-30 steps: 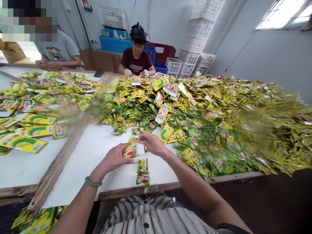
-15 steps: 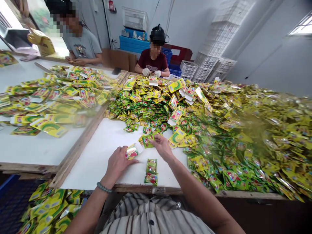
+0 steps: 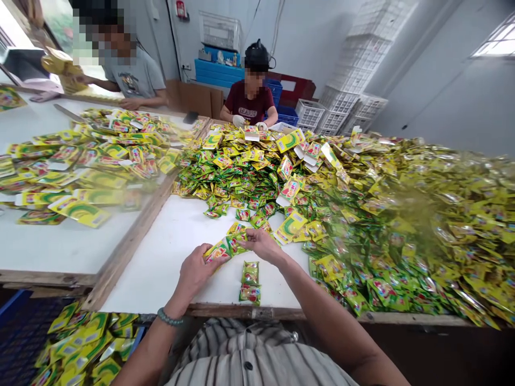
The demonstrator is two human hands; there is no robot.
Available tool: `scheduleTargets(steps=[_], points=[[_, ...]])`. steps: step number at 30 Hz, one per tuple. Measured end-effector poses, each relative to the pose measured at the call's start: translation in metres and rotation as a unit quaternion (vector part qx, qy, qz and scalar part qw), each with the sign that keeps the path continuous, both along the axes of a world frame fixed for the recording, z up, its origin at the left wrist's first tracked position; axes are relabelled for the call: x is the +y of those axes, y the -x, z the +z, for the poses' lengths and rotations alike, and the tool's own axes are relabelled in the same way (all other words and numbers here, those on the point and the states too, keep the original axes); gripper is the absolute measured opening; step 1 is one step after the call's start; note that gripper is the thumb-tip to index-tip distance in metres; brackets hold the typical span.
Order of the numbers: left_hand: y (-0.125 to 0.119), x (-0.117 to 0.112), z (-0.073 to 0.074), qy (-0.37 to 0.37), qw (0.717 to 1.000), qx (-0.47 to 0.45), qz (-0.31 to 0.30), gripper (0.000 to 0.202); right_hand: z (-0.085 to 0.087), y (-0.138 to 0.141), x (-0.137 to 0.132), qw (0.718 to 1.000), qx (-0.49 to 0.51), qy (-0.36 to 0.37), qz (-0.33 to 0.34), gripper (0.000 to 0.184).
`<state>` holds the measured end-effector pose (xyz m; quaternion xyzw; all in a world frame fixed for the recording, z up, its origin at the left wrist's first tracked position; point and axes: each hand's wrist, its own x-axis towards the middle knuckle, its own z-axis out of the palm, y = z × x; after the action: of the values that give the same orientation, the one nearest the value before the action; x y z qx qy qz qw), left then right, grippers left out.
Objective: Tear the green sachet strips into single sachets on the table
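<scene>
My left hand [image 3: 200, 271] is closed round a small yellow printed box [image 3: 217, 252], its end turned toward my other hand. My right hand [image 3: 261, 244] pinches a green candy packet [image 3: 237, 242] right at the end of that box; how far it sits inside I cannot tell. In front of me on the white tabletop [image 3: 177, 225] lie two joined green packets [image 3: 250, 281]. Just beyond my right hand a flat yellow box [image 3: 290, 227] rests beside loose packets.
A big heap of packets [image 3: 386, 214] covers the right and back of the table. A wooden divider [image 3: 132, 236] borders filled boxes [image 3: 80, 206] on the left. Below left stands a blue crate [image 3: 16, 321] with boxes. Two co-workers [image 3: 250, 99] sit across the table.
My right hand has brought the packet to the box in my left hand, and the box has tilted toward it. The co-worker at the left has reached an arm toward a yellow bundle.
</scene>
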<state>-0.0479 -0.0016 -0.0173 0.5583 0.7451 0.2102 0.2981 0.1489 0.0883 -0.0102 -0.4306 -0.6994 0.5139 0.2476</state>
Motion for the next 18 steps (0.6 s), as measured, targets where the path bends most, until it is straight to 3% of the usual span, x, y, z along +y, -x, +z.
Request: scheduleTargets(steps=[5, 10, 14, 16, 18], points=[[0.0, -0.003, -0.003, 0.018, 0.988, -0.15, 0.008, 0.043, -0.001, 0.002, 0.003, 0.996, -0.067, -0.048, 0.045, 0.044], [0.003, -0.009, -0.005, 0.081, 0.906, -0.416, 0.018, 0.049, -0.001, 0.013, 0.006, 0.987, -0.123, -0.087, 0.063, 0.052], [0.004, -0.007, 0.002, 0.072, 0.869, -0.487, 0.048, 0.06, 0.001, 0.02, 0.016, 0.979, -0.114, -0.101, 0.133, 0.037], [0.003, -0.005, 0.006, 0.068, 0.865, -0.49, 0.083, 0.063, 0.002, 0.022, 0.026, 0.978, -0.125, -0.119, 0.114, 0.022], [0.003, -0.004, 0.008, 0.066, 0.866, -0.482, 0.117, 0.066, -0.001, 0.024, 0.036, 0.969, -0.182, -0.166, 0.028, 0.014]])
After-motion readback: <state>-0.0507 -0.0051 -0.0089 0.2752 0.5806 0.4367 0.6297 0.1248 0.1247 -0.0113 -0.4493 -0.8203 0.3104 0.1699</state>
